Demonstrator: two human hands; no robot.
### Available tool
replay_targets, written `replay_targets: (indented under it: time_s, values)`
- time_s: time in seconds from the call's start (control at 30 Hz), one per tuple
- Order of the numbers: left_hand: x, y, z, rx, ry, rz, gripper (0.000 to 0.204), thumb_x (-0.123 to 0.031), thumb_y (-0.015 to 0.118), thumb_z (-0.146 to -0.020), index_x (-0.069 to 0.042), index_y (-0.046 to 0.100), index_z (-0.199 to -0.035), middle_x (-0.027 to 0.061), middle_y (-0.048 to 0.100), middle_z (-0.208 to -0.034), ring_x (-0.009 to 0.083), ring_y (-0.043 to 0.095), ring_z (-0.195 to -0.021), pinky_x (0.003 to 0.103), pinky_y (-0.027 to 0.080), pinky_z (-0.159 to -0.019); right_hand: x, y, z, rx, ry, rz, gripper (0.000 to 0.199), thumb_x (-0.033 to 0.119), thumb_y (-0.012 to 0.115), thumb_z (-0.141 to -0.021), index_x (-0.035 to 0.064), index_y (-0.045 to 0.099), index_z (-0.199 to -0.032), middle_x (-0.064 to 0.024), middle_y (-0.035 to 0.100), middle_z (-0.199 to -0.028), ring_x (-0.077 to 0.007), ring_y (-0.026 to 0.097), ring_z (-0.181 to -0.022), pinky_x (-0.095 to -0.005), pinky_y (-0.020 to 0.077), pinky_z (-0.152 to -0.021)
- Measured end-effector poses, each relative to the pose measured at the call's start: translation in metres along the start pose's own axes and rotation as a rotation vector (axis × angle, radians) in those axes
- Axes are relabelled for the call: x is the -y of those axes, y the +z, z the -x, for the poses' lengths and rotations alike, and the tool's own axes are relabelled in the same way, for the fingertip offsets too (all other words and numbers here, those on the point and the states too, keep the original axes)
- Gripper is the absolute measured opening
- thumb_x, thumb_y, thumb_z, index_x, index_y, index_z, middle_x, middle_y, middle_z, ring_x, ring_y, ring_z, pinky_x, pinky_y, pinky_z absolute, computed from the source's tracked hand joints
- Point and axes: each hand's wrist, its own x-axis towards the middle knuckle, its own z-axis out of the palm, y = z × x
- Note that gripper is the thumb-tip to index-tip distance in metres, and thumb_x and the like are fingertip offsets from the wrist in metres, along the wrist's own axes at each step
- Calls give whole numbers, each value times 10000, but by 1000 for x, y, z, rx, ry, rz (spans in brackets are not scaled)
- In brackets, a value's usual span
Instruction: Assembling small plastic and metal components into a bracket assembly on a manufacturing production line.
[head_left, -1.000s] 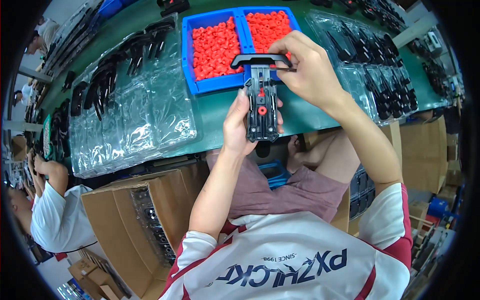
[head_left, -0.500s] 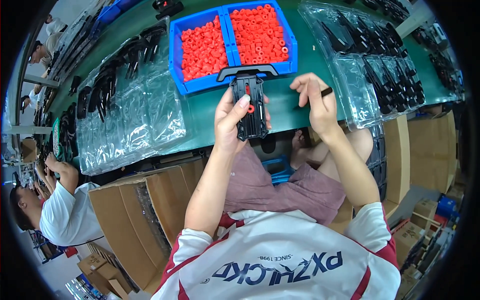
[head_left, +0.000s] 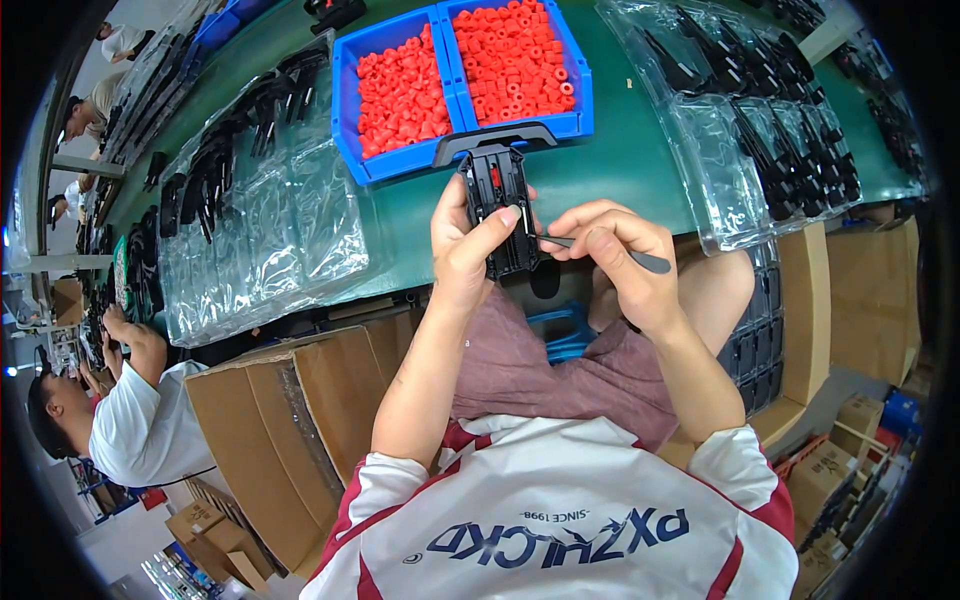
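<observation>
My left hand (head_left: 467,240) is closed around a black plastic assembly (head_left: 495,180) with a wide handle-like bar at its far end. The thumb lies across its upper face, where a small red piece (head_left: 496,177) shows in a channel. From the right, my right hand (head_left: 625,255) pinches a slim dark tool (head_left: 652,263) with a flat, rounded rear end. Its thin tip reaches the assembly's right side, near my left thumb; the exact contact point is too small to make out.
Just beyond my hands stand two joined blue bins (head_left: 462,75) full of small red plastic parts. Clear trays with black parts lie left (head_left: 280,235) and right (head_left: 700,150) on the green table (head_left: 620,180). Cardboard boxes (head_left: 250,430) flank me. A co-worker (head_left: 140,430) sits at the left.
My right hand has moved left and down, bringing the tool to the assembly. The red gear-like piece seen earlier by my left thumb no longer shows; the thumb has shifted right over that area.
</observation>
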Motion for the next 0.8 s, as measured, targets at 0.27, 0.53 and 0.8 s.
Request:
replay_targets:
  time_s: [0.27,0.53,0.8]
  values:
    - [1,0,0,-8,22,6,428,-60,588,-810,4,502,-1225,200,633,-1016,241,655,-722,300,548,-618,2,1,2,46,-77,249,184,57,580,-929,-71,696,-866,-121,681,-1017,-185,633,-838,-276,506,-766]
    - [2,4,2,-64,57,-14,409,-59,590,-818,-4,502,-1214,191,634,-1019,236,652,-731,301,545,-637,-1,1,4,35,-96,290,166,41,589,-915,-64,716,-939,-124,687,-1038,-181,622,-844,-267,495,-750]
    - [3,4,3,-66,72,-31,410,-57,592,-824,-6,496,-1219,186,635,-1028,231,652,-742,304,542,-647,1,1,5,29,-123,279,159,23,593,-906,-60,718,-958,-128,687,-1050,-180,620,-838,-265,490,-740]
